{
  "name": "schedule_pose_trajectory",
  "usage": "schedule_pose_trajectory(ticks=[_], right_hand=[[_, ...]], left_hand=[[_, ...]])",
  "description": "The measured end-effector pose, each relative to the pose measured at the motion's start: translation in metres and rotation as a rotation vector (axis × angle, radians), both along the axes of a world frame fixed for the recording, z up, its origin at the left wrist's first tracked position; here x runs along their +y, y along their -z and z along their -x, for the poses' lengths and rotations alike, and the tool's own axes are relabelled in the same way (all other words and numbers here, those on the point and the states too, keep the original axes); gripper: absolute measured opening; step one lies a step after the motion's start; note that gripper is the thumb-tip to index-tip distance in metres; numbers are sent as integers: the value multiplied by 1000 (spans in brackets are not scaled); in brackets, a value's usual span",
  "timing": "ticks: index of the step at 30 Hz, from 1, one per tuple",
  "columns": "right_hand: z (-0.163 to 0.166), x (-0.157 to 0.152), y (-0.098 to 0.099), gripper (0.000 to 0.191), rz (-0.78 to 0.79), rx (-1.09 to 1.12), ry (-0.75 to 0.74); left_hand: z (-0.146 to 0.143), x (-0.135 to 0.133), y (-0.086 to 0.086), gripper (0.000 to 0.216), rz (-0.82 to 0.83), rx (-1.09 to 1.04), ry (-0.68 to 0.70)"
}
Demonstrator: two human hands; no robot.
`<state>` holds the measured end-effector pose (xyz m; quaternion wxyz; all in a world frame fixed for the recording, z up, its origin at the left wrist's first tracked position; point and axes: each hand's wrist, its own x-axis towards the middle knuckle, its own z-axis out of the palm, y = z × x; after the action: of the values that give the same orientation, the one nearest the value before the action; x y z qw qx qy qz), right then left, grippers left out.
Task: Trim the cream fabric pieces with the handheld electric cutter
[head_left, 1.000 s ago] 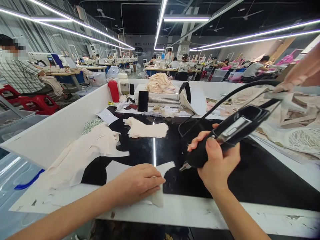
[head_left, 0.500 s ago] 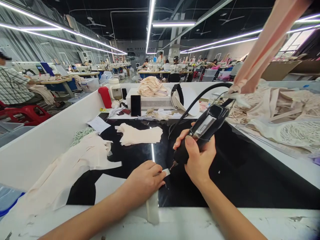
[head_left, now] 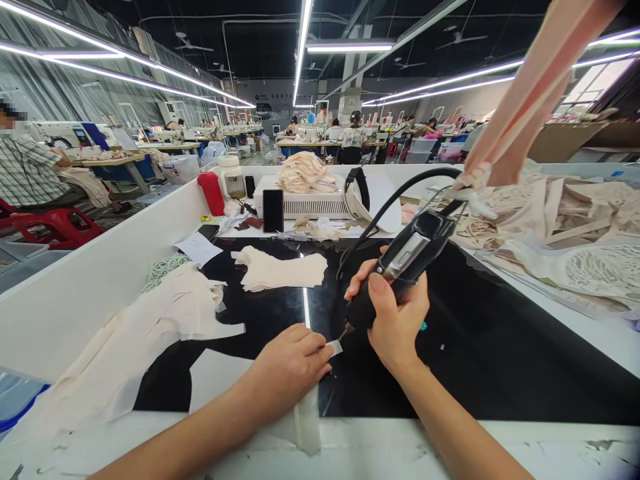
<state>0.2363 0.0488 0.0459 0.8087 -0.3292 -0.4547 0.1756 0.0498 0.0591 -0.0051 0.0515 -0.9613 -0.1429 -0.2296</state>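
My right hand point(head_left: 395, 320) is wrapped round a black corded hand tool point(head_left: 400, 267), its metal tip pointing down at the edge of a pale fabric strip point(head_left: 307, 417). My left hand point(head_left: 290, 363) lies with fingers curled on that strip, pressing it against the black glossy table top point(head_left: 475, 360). The tool tip touches the strip's small end point(head_left: 334, 347) just right of my left fingertips. The tool's black cable point(head_left: 395, 197) arches up and away to the back.
A large cream cut fabric sheet point(head_left: 150, 333) lies to the left, a stack of cut pieces point(head_left: 280, 270) behind. A white box point(head_left: 310, 200) with folded fabric, a phone and a red bottle point(head_left: 211, 192) stand at the back. Another person's arm point(head_left: 530, 93) reaches over lace fabric point(head_left: 575, 240) on the right.
My view and hands came closer to the strip a second ago; the tool tip dropped onto the strip's end. In the last half second almost nothing has moved.
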Motion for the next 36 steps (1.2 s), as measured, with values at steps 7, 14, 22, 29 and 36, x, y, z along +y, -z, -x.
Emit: schedule_pose_trajectory(ticks=[7, 14, 22, 29, 36], right_hand=[[0, 0, 6, 29, 30, -9, -5], [-1, -6, -1, 25, 10, 18, -30], [2, -13, 0, 27, 32, 0, -20], [-2, -7, -2, 28, 12, 26, -5], [2, -2, 1, 29, 32, 18, -1]], left_hand=[[2, -2, -2, 16, 31, -1, 3], [2, -3, -2, 13, 27, 3, -2], [1, -1, 0, 14, 33, -8, 4], [1, 0, 3, 14, 39, 14, -4], [1, -2, -1, 16, 53, 0, -4]])
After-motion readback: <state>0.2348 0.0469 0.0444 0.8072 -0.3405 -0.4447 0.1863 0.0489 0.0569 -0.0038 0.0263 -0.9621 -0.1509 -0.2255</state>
